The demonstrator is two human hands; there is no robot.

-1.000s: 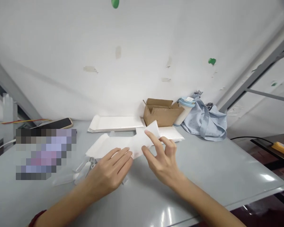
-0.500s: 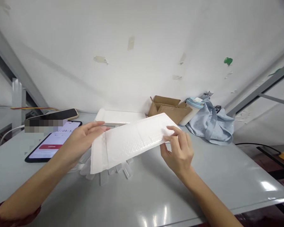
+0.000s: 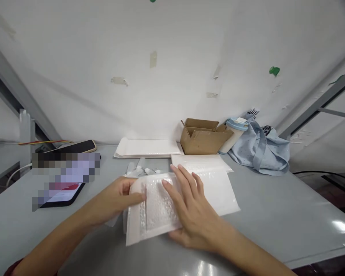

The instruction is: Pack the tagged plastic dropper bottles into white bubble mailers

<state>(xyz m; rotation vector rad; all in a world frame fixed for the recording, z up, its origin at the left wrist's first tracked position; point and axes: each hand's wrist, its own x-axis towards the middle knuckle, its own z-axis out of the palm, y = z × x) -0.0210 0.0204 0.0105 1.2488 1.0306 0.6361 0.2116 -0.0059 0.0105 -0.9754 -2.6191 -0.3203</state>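
A white bubble mailer is held low over the table, its flap end toward the left. My left hand pinches that flap end, thumb on top and fingers behind. Across the mailer's right part lies my right hand, fingers on the upper face and thumb at the lower edge. White mailer material extends past my right hand; whether it belongs to the held mailer is hidden. Behind it, another white mailer lies on the table. Crumpled clear strips show partly beneath the held mailer.
A stack of white mailers lies against the wall, beside an open cardboard box. To the right stand a lidded cup and a light blue cloth bag. Two phones, one dark and one lit, lie at left.
The mailer has come lower and nearer, its bubbled flap end now showing. My right hand has moved left from its far end onto its face. A further mailer now lies before the box.
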